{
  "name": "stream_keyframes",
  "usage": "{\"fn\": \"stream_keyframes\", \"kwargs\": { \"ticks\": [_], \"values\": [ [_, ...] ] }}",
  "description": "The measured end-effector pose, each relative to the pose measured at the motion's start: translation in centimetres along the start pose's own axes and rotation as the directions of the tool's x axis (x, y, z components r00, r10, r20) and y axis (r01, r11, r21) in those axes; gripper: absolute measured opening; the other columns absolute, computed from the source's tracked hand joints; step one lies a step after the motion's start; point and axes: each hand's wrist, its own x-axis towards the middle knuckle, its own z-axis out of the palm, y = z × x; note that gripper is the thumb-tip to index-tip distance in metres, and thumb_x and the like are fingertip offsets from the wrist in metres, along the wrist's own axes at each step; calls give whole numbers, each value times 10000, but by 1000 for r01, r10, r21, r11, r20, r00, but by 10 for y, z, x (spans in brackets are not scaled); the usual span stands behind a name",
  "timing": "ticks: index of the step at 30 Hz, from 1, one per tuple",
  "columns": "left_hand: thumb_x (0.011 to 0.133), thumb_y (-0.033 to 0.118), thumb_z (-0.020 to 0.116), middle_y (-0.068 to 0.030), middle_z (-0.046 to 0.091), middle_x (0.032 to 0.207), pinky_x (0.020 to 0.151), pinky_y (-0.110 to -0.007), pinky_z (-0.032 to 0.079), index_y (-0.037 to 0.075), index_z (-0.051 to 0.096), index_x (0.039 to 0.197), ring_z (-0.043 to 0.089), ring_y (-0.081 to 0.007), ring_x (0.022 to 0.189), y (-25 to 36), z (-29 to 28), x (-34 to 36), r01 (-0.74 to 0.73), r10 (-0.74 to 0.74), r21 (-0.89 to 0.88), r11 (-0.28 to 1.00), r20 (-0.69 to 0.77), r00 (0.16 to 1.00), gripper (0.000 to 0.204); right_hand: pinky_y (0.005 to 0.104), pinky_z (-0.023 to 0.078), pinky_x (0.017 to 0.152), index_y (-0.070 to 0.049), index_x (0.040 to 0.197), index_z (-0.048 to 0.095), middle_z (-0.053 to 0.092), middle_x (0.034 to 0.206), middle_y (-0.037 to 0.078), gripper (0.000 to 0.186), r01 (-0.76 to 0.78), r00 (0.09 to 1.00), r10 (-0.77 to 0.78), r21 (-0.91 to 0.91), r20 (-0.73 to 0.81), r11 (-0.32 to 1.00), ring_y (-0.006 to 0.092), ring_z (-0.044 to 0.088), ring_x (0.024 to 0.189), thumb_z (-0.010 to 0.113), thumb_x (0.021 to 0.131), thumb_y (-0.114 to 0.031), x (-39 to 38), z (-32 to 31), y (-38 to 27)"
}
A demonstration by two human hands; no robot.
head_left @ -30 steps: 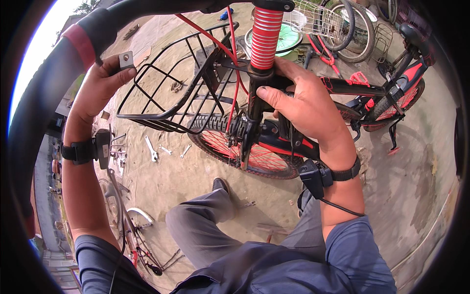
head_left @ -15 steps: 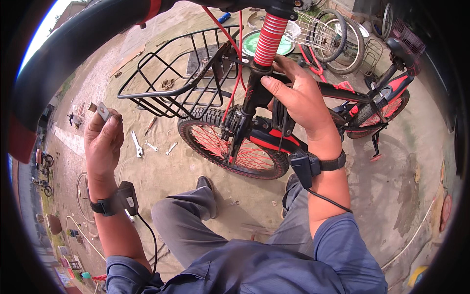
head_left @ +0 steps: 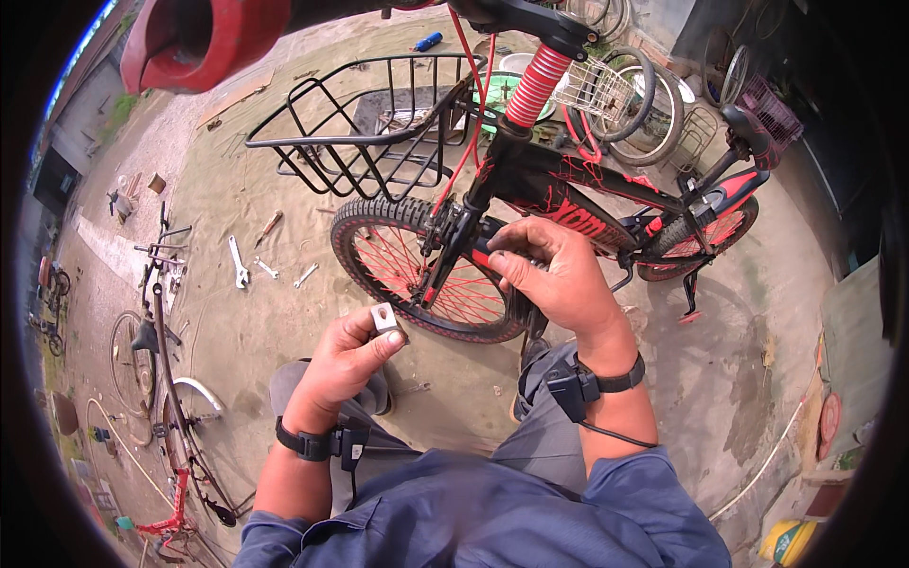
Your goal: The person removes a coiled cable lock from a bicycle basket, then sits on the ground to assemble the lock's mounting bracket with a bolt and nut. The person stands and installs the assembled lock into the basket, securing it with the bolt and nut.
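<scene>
My left hand (head_left: 343, 364) is closed in a pinch on a small metal bracket (head_left: 383, 318), a pale bent plate with a hole through its upright face. It is held in front of the bicycle's front wheel (head_left: 374, 270), apart from it. My right hand (head_left: 559, 275) is curled just right of that wheel, below the black and red bicycle frame (head_left: 578, 204). A dark, slender thing (head_left: 536, 324) shows beneath its fingers; most of it is hidden by the hand, so its kind cannot be made out.
A black wire basket (head_left: 322, 142) juts from the bicycle's front. On the ground cloth lie a large wrench (head_left: 239, 265) and two small wrenches (head_left: 267, 269). A bare bicycle frame (head_left: 163, 379) lies at left. Loose wheels (head_left: 653, 104) stand behind, and a green basin (head_left: 502, 95).
My left hand has come in rightward and down with the bracket. My right hand has dropped from the head tube to beside the front wheel. The handlebar grip has shifted in view.
</scene>
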Motion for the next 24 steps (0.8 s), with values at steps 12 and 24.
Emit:
{"fn": "stream_keyframes", "kwargs": {
  "ticks": [12, 24],
  "values": [
    [1007, 182, 709, 33, 619, 806, 637, -333, 488, -20, 670, 1043, 524, -108, 705, -18, 21, -37, -47, -37, 632, 774, 119, 992, 209, 267, 538, 784, 16, 1122, 657, 686, 951, 33, 215, -167, 951, 182, -79, 250, 983, 89, 643, 874, 723, 964, -114, -71, 89, 35],
    [979, -52, 583, -143, 669, 1162, 819, -281, 599, -53, 571, 1284, 720, -205, 988, -39, 7, -53, 0, -151, -453, 892, -296, 943, 305, 300, 574, 738, -4, 1134, 648, 713, 981, 77, 175, -273, 955, 296, 457, 21, 847, 173, 711, 798, 689, 994, -101, -82, 87, 35]
  ]
}}
